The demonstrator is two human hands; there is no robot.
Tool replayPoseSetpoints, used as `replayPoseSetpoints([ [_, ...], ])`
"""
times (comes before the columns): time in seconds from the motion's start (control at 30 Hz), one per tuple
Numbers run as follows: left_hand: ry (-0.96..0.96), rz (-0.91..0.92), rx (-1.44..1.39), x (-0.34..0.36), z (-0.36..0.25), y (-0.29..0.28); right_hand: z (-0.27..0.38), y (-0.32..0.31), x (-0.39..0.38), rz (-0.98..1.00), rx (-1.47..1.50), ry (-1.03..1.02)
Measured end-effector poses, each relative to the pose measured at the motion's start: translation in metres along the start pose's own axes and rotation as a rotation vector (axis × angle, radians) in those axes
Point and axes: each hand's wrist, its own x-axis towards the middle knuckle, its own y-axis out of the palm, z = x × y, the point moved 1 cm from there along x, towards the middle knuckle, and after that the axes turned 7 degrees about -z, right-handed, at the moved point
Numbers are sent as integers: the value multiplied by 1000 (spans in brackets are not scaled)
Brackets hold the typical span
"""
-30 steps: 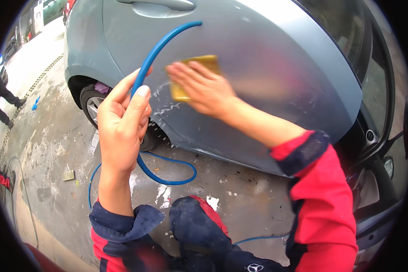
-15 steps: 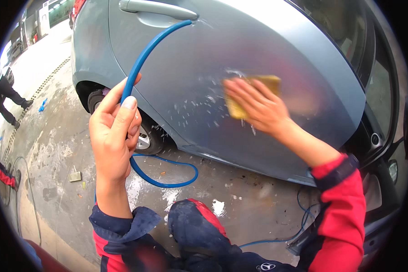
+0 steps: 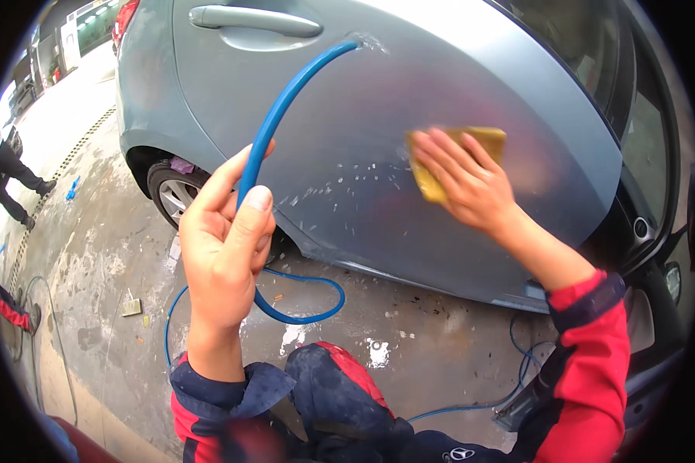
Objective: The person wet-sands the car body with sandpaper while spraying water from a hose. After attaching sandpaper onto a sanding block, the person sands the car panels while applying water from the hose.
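Observation:
My left hand [image 3: 232, 247] is closed around a blue hose [image 3: 289, 96], its thumb and fingers pinching it. The hose arcs up and right, and its end is at the grey-blue car door [image 3: 378, 247], where water splashes beside the door handle [image 3: 255, 21]. My right hand [image 3: 467, 181] lies over a flat yellow pad [image 3: 483, 143], with its fingers pressing it against the door panel. Whether the pad is a sponge or an abrasive sheet, I cannot tell. Water drops run down the panel between the hose end and the pad.
Below the door, the hose loops over the wet, stained concrete floor [image 3: 208, 417]. Another length of blue hose [image 3: 471, 407] lies lower right. The car's rear wheel [image 3: 174, 193] stands at left. A small pale block [image 3: 131, 307] is on the floor; other people's legs [image 3: 15, 181] show far left.
The yellow pad under my right hand has moved right along the door. My left hand and the hose end have also shifted right, and the splash now lies farther from the handle.

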Motion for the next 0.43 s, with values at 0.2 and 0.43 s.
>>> replayPoseSetpoints([
  [0.2, -19, -30, 9, -8, 15, -3, 27, 33, 40, -31, -23, -1],
  [0.43, 109, -122, 134, -5, -2, 12, 49, 80, 145, -235, 234, 41],
])
